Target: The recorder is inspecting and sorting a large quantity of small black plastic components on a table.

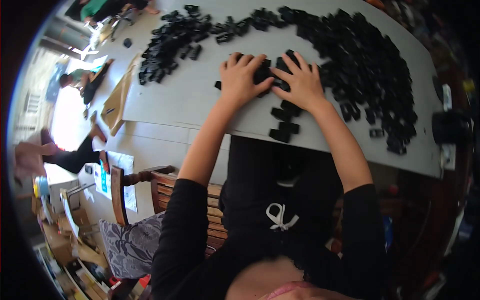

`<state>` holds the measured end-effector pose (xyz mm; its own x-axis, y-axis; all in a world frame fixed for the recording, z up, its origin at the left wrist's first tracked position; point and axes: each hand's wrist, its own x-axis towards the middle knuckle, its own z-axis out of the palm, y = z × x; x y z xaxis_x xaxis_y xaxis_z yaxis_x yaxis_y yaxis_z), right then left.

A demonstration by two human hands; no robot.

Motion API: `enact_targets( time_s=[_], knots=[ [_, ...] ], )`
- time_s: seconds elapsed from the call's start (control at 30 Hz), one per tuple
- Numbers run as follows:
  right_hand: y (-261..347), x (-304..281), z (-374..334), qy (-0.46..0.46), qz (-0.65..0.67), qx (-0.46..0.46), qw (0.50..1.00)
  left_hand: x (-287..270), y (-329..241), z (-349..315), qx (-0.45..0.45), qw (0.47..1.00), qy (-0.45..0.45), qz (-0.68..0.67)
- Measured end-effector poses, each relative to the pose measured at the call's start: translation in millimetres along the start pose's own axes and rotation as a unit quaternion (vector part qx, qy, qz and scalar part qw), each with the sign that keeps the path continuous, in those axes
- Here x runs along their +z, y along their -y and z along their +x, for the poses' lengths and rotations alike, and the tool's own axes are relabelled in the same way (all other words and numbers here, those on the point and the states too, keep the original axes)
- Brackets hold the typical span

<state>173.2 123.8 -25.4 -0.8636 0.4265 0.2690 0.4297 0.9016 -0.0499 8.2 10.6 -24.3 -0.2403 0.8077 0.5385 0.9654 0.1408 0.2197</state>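
Observation:
Both my hands rest over a small cluster of black plastic pieces (261, 74) in the middle of the grey-white table. My left hand (239, 80) has its fingers spread over the cluster's left side, its thumb pointing right. Close beside it, my right hand (304, 86) spreads its fingers over the right side, touching pieces near its thumb and fingertips. The thumbs almost meet. A short line of similar pieces (284, 125) runs from below my right hand to the table's near edge. The pieces are small and blocky; their exact kind cannot be made out.
Black pieces form an arc of heaps around my hands: a left heap (172, 37) and a larger right heap (375, 65) on the table (170, 107). A wooden chair (165, 185) with a patterned cushion (132, 245) stands at left. Other people sit on the floor beyond.

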Motion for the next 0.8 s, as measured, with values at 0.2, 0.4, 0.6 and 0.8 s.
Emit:
enact_targets(
  time_s=[0.2, 0.4, 0.6, 0.8],
  knots=[
    [-6, -16, -37, 0.040, 0.017, -0.006, 0.999, -2, -38, -23, -0.006, 0.999, 0.036, 0.011],
    [-20, -42, -48, -0.081, 0.022, -0.044, 0.995, -5, -43, -14, 0.009, 0.999, -0.042, 0.030],
    [45, -27, -116, -0.019, 0.192, -0.139, 0.971, -34, -63, -46, 0.014, 0.987, -0.113, -0.111],
    [61, -40, -157, -0.022, 0.281, -0.126, 0.951, -28, -69, -87, 0.002, 0.970, -0.129, -0.206]
  ],
)
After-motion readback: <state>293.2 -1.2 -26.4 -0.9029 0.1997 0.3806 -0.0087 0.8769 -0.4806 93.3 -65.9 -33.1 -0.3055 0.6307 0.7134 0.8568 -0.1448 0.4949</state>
